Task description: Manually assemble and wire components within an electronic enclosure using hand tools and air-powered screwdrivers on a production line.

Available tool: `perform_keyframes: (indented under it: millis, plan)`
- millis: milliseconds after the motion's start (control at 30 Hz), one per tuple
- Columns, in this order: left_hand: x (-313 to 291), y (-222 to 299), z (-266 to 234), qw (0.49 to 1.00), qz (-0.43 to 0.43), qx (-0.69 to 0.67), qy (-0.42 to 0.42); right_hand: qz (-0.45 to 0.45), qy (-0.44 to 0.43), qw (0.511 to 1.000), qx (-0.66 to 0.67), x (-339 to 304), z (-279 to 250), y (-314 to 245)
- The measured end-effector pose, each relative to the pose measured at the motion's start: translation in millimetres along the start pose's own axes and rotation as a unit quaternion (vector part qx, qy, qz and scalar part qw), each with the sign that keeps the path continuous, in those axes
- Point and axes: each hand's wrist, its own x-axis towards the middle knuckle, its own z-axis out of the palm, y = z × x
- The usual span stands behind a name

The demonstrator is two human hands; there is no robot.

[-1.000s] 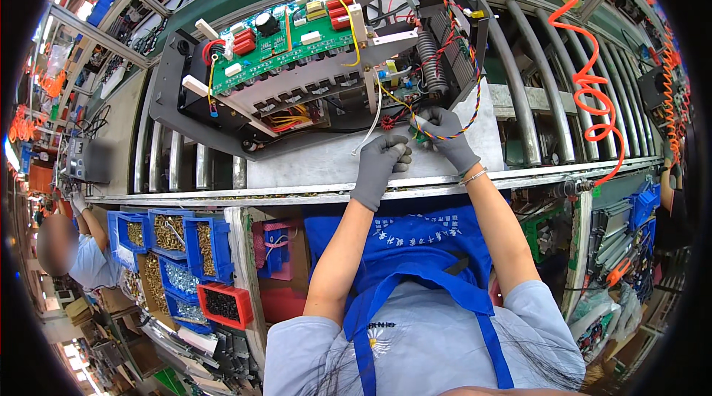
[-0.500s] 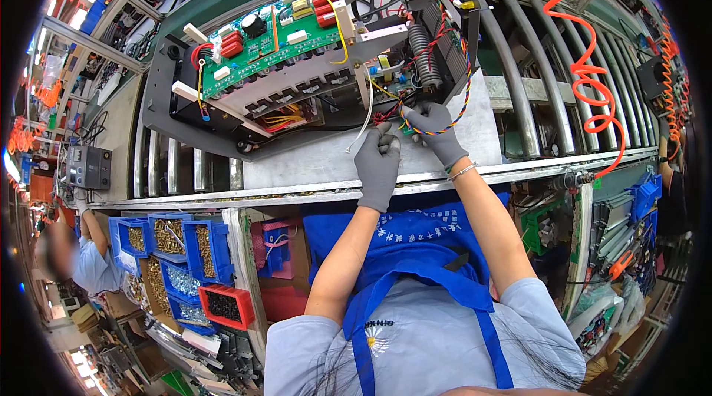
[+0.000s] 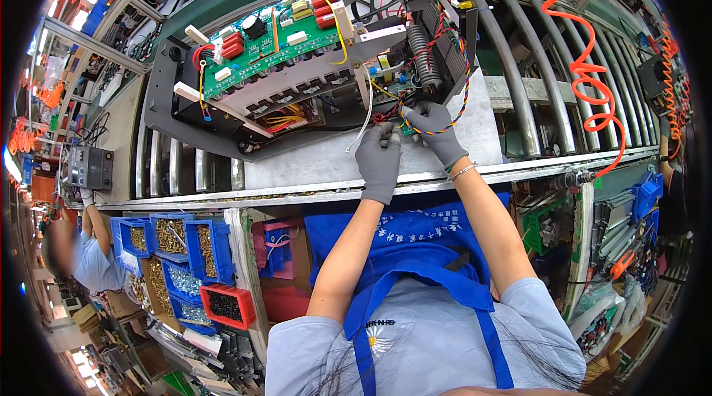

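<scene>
An open black machine chassis [image 3: 162,96] lies tilted in front of me, with a green circuit board [image 3: 278,38] mounted on top and a ribbed grey coil [image 3: 423,55] at its right end. At its near right corner my two grey-gloved hands meet. My right hand [image 3: 439,133] is closed around a twisted bundle of coloured wires [image 3: 466,96], beside a small green part partly covered by the fingers. My left hand [image 3: 380,165] has its fingers pinched close to some red wires [image 3: 383,115]; what they hold is hidden. A loose white wire [image 3: 363,129] hangs beside it.
Under the chassis lies a pale board [image 3: 297,173] on the roller conveyor [image 3: 523,73]. An orange coiled air hose [image 3: 586,70] hangs at the right. Blue bins of screws [image 3: 210,274] and a red bin [image 3: 251,305] stand lower left, near another person [image 3: 96,262].
My left hand has shifted very slightly upward toward the wires. The right hand keeps its place on the twisted wires.
</scene>
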Motion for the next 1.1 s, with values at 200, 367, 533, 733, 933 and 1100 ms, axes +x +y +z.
perform_keyframes:
  millis: [200, 367, 533, 733, 933, 1100]
  plan:
    - [-1, 4, -2, 0.999, 0.015, 0.033, -0.002, 0.011, -0.007, 1.000, 0.006, 1, -1, -1]
    - [0, 6, -4, 0.999, 0.021, 0.027, -0.003, 0.005, -0.017, 1.000, 0.004, 3, -2, 0]
    - [2, 6, -3, 0.996, 0.072, 0.057, 0.019, -0.027, -0.010, 1.000, -0.004, 6, -3, 10]
    - [1, 3, 0, 0.997, 0.065, 0.046, 0.018, -0.023, -0.022, 0.999, -0.007, 8, -3, 12]
    - [0, 9, 3, 0.997, -0.024, -0.073, 0.017, -0.032, -0.030, 0.999, 0.011, 10, -4, 18]
    - [4, 3, 5, 0.958, -0.103, -0.266, -0.010, -0.019, -0.036, 0.999, 0.009, 9, -5, 16]
